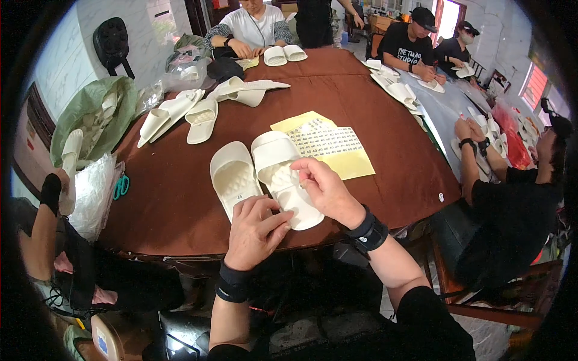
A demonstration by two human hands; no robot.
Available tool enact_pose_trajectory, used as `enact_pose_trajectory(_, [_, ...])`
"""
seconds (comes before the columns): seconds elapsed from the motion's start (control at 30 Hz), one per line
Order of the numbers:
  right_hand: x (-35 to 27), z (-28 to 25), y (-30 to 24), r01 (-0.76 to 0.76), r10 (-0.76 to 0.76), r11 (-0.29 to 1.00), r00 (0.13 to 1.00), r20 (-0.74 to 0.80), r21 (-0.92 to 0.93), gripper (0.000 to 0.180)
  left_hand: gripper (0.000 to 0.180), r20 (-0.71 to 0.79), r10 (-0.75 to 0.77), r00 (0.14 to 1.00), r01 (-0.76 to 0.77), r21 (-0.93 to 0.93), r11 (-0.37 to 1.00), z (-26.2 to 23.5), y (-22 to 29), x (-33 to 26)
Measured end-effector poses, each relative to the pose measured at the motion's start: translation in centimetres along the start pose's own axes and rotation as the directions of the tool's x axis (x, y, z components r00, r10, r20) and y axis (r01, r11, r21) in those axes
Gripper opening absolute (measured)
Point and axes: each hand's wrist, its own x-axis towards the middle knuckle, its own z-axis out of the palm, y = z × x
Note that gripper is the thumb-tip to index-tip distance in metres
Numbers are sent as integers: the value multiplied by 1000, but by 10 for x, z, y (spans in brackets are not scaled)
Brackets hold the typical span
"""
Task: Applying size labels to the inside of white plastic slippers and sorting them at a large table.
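Observation:
Two cream slide sandals lie side by side in front of me, toes pointing away. The left slide sandal point(232, 171) carries a small printed sticker point(239, 197) on its heel. My left hand point(256, 231) is closed at the heel edges, its thumb and forefinger gripping the near rim of the right slide sandal point(306, 210). Above that sandal's insole my right hand point(330, 191) is closed in a pinch; what sits between the fingertips is too small to make out. Beyond the sandals lie yellow-backed sheets of printed stickers point(355, 165), partly behind my right hand.
More slides point(201, 117) lie at the table's far left, beside a green sack point(99, 114). Clear plastic bags point(93, 192) and teal scissors point(121, 187) are at the left edge. People sit around the brown-covered table point(397, 174); others handle slides at a table to the right.

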Motion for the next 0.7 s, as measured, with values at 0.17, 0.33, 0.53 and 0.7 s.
enact_pose_trajectory(0.17, [3,-11,-1,160,-135,964,982,130,-212,24,19,1,0,1000,0,-9,1000,0,-1,0])
enact_pose_trajectory(0.33, [6,-9,1,165,-121,950,977,175,-266,21,19,-6,-4,1000,4,-20,1000,1,-3,2])
enact_pose_trajectory(0.53, [5,-10,4,177,-118,945,969,217,-275,25,19,-8,8,1000,-8,-22,1000,-2,0,2])
enact_pose_trajectory(0.7, [2,-10,8,104,-52,969,973,225,-225,24,19,-9,2,1000,-2,-29,1000,0,0,1])
